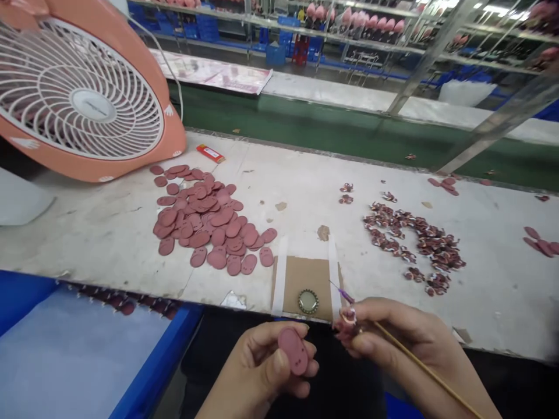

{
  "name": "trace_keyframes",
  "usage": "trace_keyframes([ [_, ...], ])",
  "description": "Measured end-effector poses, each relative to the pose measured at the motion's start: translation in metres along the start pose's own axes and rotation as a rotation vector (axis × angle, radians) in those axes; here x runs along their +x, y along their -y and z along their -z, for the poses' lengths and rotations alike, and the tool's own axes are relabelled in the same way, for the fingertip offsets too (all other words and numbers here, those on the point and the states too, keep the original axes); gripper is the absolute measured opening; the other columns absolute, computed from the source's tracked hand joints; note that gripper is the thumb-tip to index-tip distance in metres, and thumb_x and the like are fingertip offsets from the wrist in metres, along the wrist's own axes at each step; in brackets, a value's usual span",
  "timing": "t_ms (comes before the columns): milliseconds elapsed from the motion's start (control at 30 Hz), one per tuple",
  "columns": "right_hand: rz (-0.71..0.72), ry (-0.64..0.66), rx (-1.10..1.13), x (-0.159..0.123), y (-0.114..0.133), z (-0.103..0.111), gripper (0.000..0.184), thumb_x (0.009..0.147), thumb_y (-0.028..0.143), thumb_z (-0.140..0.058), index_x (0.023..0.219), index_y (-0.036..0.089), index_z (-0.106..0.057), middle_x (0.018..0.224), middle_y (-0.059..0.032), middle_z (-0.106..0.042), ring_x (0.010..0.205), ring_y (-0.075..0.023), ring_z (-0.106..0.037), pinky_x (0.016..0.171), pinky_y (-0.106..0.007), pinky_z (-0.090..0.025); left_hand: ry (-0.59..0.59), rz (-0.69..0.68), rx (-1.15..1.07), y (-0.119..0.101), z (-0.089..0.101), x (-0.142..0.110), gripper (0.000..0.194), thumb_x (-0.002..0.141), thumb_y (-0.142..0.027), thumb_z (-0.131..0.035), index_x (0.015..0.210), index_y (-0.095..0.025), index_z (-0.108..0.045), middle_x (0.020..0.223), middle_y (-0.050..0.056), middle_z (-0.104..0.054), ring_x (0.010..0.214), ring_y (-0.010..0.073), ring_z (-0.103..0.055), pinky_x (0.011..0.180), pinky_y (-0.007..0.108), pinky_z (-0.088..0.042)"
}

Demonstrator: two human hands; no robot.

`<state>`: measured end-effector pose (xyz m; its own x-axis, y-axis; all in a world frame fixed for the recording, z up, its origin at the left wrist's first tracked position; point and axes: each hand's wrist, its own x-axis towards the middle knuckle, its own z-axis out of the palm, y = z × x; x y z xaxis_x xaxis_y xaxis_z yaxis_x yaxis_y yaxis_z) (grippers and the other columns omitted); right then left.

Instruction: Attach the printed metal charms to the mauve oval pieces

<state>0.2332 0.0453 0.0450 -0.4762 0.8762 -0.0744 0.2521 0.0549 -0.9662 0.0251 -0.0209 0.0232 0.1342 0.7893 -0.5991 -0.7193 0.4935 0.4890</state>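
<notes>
Maroon in colour: observed one oval piece [293, 351] with small dark holes, pinched between thumb and fingers of the left hand [266, 369], just in front of the table [301, 192]. Noted the right hand [406, 343] pinching a small maroon-and-white part [347, 326] and holding a slender tool [419, 364] with a purple section and fine tip. Recorded a bottle cap [308, 301] on cardboard [301, 272], between an oval-piece pile [209, 221] at left and a part cluster [430, 238] at right.
</notes>
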Motion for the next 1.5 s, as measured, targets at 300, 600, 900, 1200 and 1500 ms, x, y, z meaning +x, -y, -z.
trace_keyframes([
  [300,0.135,-0.053,-0.251,0.005,0.005,-0.025,0.035,0.082,0.056,-0.078,0.095,0.023,-0.076,0.072,-0.0065,-0.071,0.068,-0.0233,-0.071,0.059,-0.026,-0.062,0.112,0.030,0.015,0.000,0.002,0.000,0.029,0.061,-0.040,-0.092,0.078,-0.017,-0.082,0.067,0.001,-0.072,0.065,0.0103,-0.067,0.057,0.016,-0.051],
  [600,0.273,0.096,-0.255,0.009,0.007,-0.021,0.018,0.096,0.027,-0.067,0.114,0.028,-0.070,0.086,-0.0028,-0.073,0.074,-0.0177,-0.072,0.065,-0.021,-0.060,0.088,0.053,0.007,0.001,0.003,0.000,0.029,0.060,-0.039,-0.093,0.072,-0.016,-0.080,0.065,0.001,-0.074,0.061,0.0096,-0.068,0.054,0.015,-0.053],
  [900,0.350,0.169,-0.214,0.014,0.013,-0.023,0.030,0.098,0.012,-0.062,0.121,0.032,-0.066,0.090,0.0073,-0.073,0.075,-0.0078,-0.069,0.076,-0.012,-0.055,0.092,0.075,-0.043,0.006,0.008,0.002,0.028,0.061,-0.037,-0.093,0.073,-0.017,-0.079,0.064,0.000,-0.076,0.059,0.0093,-0.071,0.053,0.013,-0.053],
  [1200,0.370,0.189,-0.258,0.017,0.016,-0.025,0.028,0.100,0.018,-0.062,0.122,0.034,-0.065,0.088,0.0069,-0.073,0.071,-0.0100,-0.070,0.070,-0.016,-0.058,0.074,0.080,-0.066,0.010,0.009,0.003,0.027,0.061,-0.039,-0.092,0.072,-0.018,-0.080,0.066,0.001,-0.076,0.059,0.0092,-0.071,0.052,0.012,-0.051],
  [1500,0.390,0.189,-0.343,0.017,0.014,-0.027,0.014,0.103,0.024,-0.058,0.113,0.030,-0.065,0.084,0.0036,-0.071,0.070,-0.0140,-0.069,0.066,-0.023,-0.057,0.059,0.109,-0.105,0.011,0.008,0.005,0.030,0.059,-0.038,-0.093,0.073,-0.015,-0.079,0.062,0.001,-0.074,0.056,0.0075,-0.068,0.050,0.011,-0.051],
])
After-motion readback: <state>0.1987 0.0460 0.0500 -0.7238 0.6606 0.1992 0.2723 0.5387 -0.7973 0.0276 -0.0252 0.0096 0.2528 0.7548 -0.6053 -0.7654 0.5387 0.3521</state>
